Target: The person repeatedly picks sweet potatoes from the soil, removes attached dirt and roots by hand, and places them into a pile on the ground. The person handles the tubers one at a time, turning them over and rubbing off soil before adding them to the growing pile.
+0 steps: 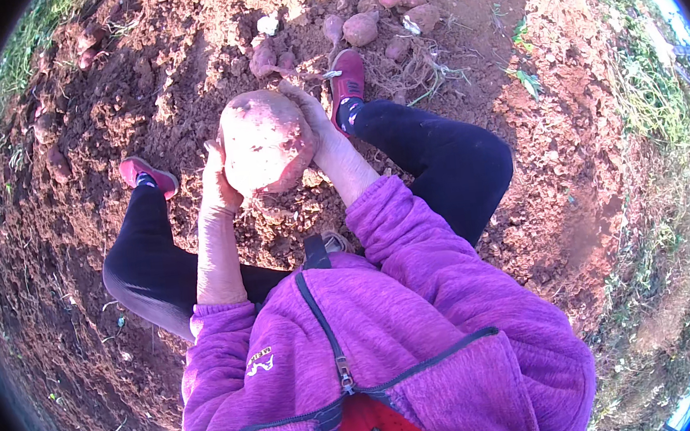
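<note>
A very large, roundish sweet potato (266, 139) is held up between my two hands, its skin pinkish and bright in the sun. My left hand (218, 176) presses against its left side, and my right hand (315, 118) wraps its upper right side. Most of the fingers are hidden behind the root. Beyond it, a cluster of smaller sweet potatoes (360, 29) lies on the reddish soil near my right shoe (347, 78). Another sweet potato (263, 58) rests on the ground just above the one I hold.
Loose, clumpy soil (55, 243) spreads around my bent legs. A tangle of roots and stems (415, 74) lies beside the right shoe. More sweet potatoes (50, 128) dot the ground at the left. Grass and weeds (651, 92) border the right side.
</note>
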### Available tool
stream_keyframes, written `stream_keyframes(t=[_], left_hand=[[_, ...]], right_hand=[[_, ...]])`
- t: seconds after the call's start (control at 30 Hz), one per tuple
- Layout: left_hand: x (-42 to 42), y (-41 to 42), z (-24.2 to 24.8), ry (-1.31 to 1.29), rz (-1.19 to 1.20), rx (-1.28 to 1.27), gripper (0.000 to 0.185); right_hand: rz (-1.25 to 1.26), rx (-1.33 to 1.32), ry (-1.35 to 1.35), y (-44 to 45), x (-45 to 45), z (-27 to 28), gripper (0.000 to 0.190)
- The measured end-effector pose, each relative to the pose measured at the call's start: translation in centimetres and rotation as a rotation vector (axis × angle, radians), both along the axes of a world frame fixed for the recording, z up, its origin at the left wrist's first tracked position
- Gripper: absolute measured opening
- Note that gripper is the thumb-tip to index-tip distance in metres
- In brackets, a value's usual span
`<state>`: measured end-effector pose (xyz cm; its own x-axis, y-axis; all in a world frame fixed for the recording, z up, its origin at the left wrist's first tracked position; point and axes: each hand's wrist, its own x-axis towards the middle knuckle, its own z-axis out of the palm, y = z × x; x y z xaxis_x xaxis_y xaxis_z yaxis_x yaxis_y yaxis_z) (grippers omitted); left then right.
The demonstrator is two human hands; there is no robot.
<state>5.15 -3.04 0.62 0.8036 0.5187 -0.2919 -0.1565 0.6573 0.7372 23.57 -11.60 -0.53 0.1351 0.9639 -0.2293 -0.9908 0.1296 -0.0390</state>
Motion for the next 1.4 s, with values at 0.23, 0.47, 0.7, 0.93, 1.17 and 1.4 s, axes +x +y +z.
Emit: stream_keyframes(t=[0.23,0.47,0.7,0.93,1.17,1.4], left_hand=[[-0.5,4.2,3.6,-0.056,-0.147,-0.271,0.073],[-5.2,5.7,12.4,-0.896,-0.133,-0.353,0.076],[-16.0,7.5,12.7,-0.698,0.216,-0.295,0.077],[-35.1,2.6,5.7,-0.138,0.882,-0.126,0.077],[-46.4,-13.3,-1.1,-0.228,1.418,-0.276,0.077],[-57.1,-30.2,-1.9,-0.124,1.967,-0.189,0.096]], right_hand=[[-0.394,-0.098,-0.958,1.1,-0.9,8.2,0.046],[-0.357,-0.346,-1.087,-1.0,2.5,8.1,0.030],[-0.052,-0.297,-1.118,-1.2,-1.2,6.2,0.030],[0.059,-0.317,-0.994,-1.1,-1.6,-1.0,0.035],[0.540,-0.730,-0.934,-1.6,-1.2,-12.5,0.038],[0.703,-0.739,-1.147,-5.7,-0.9,-12.3,0.054]])
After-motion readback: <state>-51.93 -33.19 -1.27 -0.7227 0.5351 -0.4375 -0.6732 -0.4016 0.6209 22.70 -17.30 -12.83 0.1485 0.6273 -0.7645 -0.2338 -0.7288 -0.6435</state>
